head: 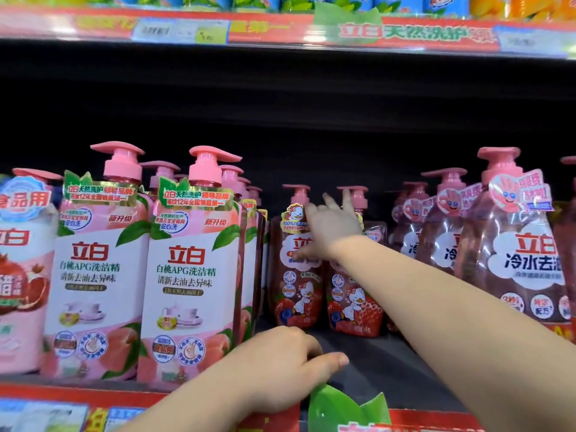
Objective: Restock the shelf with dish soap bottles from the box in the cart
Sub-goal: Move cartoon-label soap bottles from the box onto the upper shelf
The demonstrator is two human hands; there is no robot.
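Two small red dish soap bottles with a duck and strawberry label, one on the left (294,282) and one on the right (355,300), stand side by side deep on the dark shelf (389,366). My right hand (330,229) reaches far in and lies against their upper parts, fingers spread between the two pink pump heads; whether it grips one is unclear. My left hand (290,366) rests on the shelf's front edge with fingers curled and nothing in it. The box and cart are out of view.
Tall pink peach bottles (193,275) crowd the shelf to the left of the gap. Dark red pump bottles (511,260) stand to the right. A red price strip with a green leaf tag (339,406) runs along the front edge. Another stocked shelf (280,26) sits overhead.
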